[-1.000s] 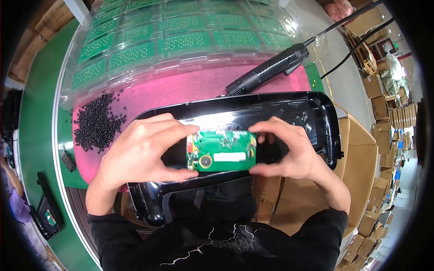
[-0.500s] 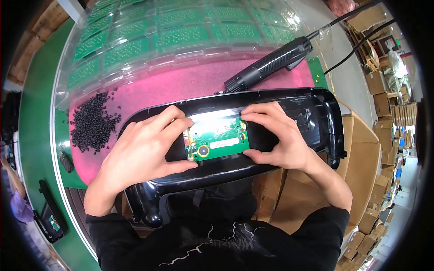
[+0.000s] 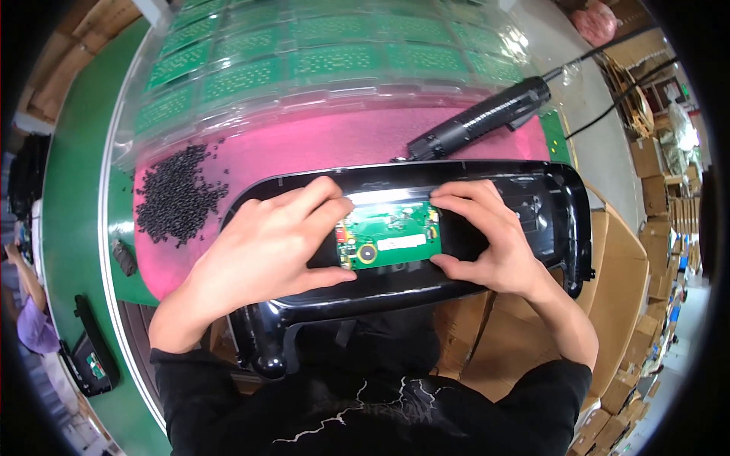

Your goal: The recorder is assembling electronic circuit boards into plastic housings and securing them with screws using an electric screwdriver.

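A green circuit board (image 3: 414, 257) with a round buzzer-like part and a white label lies over the middle of a long, black plastic housing (image 3: 365, 292). My left hand (image 3: 266, 243) holds its left end, fingers at the upper corner and thumb at the lower one. At the right end, my right hand (image 3: 490, 239) grips the board the same way, its thumb by the lower corner. The board looks level, inside the housing's rim; whether it is fully seated I cannot tell. Its short edges are partly covered by my fingers.
A black electric screwdriver (image 3: 483, 121) lies beyond the housing on the pink mat (image 3: 304, 137). Small black screws (image 3: 179, 194) are heaped at left. Clear plastic trays (image 3: 304, 97) with green boards stand behind. An open cardboard box (image 3: 612, 277) is at right; another person's purple sleeve (image 3: 36, 327) shows far left.
The whole view has shifted, so everything sits a little farther right in the picture. Both hands keep their grip on the circuit board, with little change relative to the housing.
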### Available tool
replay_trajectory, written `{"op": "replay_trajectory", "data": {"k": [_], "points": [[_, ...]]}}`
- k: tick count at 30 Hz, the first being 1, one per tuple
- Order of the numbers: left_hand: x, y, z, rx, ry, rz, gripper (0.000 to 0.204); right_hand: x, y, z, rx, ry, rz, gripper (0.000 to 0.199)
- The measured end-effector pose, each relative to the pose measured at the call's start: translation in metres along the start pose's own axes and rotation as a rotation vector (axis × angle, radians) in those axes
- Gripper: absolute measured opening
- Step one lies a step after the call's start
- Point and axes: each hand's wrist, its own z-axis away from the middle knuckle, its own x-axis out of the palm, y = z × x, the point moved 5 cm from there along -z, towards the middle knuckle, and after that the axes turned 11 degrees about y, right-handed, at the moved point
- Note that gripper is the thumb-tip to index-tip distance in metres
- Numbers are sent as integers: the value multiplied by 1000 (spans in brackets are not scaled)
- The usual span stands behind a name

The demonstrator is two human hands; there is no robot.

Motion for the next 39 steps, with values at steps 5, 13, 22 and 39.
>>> {"op": "replay_trajectory", "data": {"k": [5,13,22,39], "points": [[-4,-2,0,79,20,10,60,-3,-11,-6,5,0,60,62],[-37,-24,11,31,328,185,31,-34,-2,-8,366,168,-147,84],[-59,-104,37,-252,303,-137,17,-97,70,-54,725,381,-243,52],[-68,-69,11,-294,455,88,18,-26,-37,-100,81,720,-1186,35]]}}
